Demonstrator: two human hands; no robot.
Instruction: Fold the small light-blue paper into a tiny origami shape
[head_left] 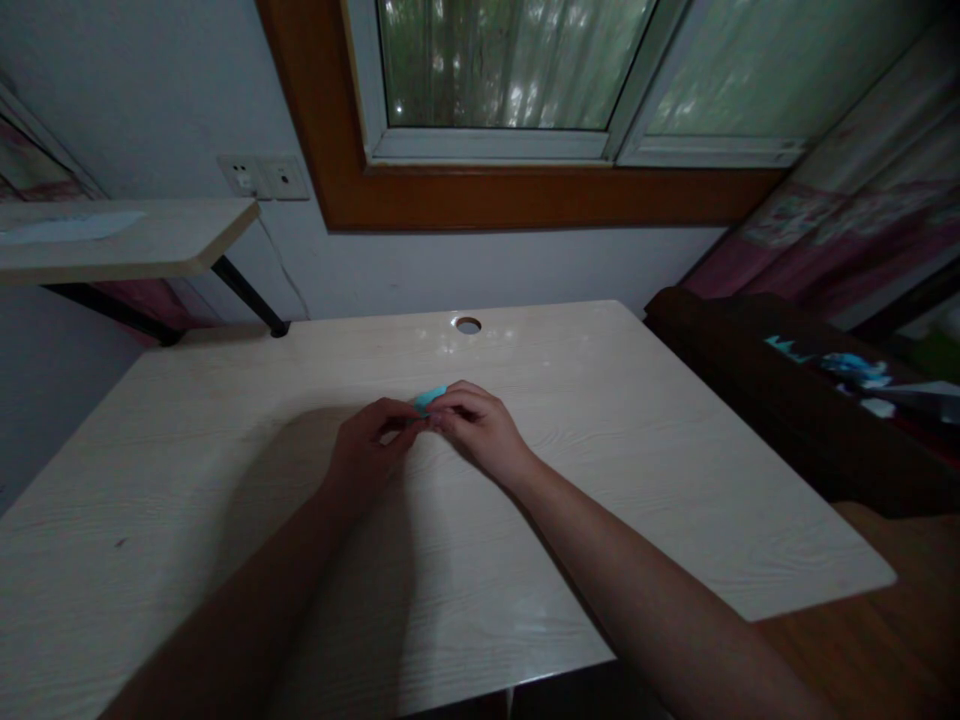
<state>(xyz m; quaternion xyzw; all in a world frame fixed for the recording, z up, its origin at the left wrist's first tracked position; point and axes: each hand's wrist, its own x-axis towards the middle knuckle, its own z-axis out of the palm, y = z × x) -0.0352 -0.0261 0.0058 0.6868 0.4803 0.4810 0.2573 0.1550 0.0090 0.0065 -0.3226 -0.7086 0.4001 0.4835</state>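
Both hands meet near the middle of the pale wood-grain table (637, 480). Between them is a small light-blue piece (429, 397), thin like folded paper; its full shape is hidden by the fingers. My left hand (375, 435) pinches its near left end with thumb and index finger. From the other side, my right hand (480, 425) closes its fingers and thumb on the same piece, its fingertips touching or nearly touching those of the left. A strip of blue sticks out above the fingertips.
A raised shelf (142, 240) on black legs stands at the back left. Behind my hands the tabletop has a round cable hole (469, 325). Past the right edge, a dark brown surface (735, 350) bears blue and white items (855, 370). A window (510, 80) is ahead.
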